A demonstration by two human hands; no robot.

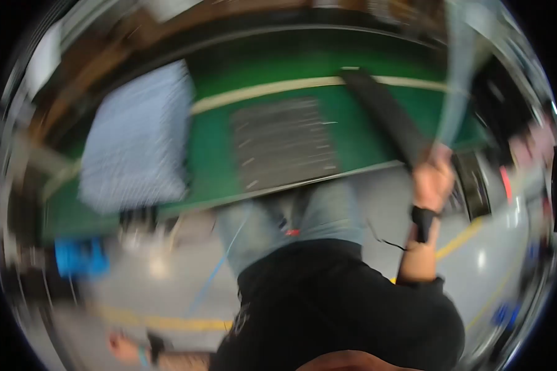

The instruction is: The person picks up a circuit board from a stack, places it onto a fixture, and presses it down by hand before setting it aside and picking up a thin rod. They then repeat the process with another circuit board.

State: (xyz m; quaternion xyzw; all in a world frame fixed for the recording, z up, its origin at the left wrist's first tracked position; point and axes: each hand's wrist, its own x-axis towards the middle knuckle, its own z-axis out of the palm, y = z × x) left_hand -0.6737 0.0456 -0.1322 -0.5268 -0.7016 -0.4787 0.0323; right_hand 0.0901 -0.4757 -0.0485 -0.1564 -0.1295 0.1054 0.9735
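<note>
My right hand point(433, 179) reaches out past the table's front edge at the right. Its fingers are closed on the lower end of a long, translucent, pale blue plastic strip point(457, 93), which rises toward the far right. Close by that hand, a long dark grey strip point(384, 114) lies slantwise on the green table. A dark grey rectangular sheet with short light marks point(284, 145) lies flat in front of me. My left hand point(125, 347) hangs low at the far left, away from the table. Motion smears its fingers, and nothing shows in it.
A tall light blue stack point(139, 139) stands on the left of the green table point(213, 148). A bright blue object point(80, 256) is below the table's left end. Yellow lines cross the grey floor point(185, 284). Dark boxes point(473, 185) stand at the right.
</note>
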